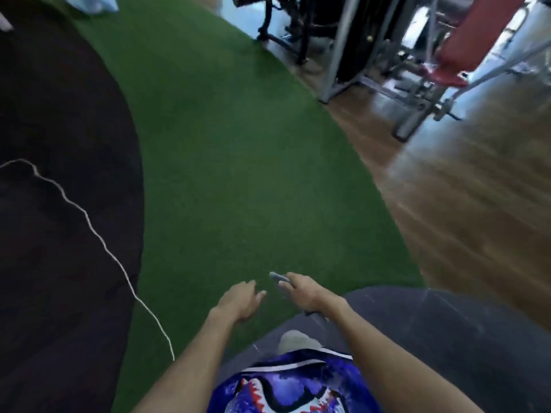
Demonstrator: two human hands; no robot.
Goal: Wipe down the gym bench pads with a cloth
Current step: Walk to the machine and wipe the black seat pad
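Low in the blurred head view, my right hand [301, 289] is shut on a small grey cloth [277, 277] that pokes out past the fingers. My left hand [241, 299] hovers just to its left, fingers loosely apart, holding nothing. Both hands hang over green turf [232, 174]. A gym bench with red pads [474, 40] on a grey metal frame stands far off at the top right, well away from both hands.
A black mat [59, 204] with a thin white cord [98, 234] lying on it fills the left side. Wooden floor [465, 219] runs along the right. Dark exercise machines [286, 22] stand at the top centre. A dark grey surface [447, 323] lies under my right forearm.
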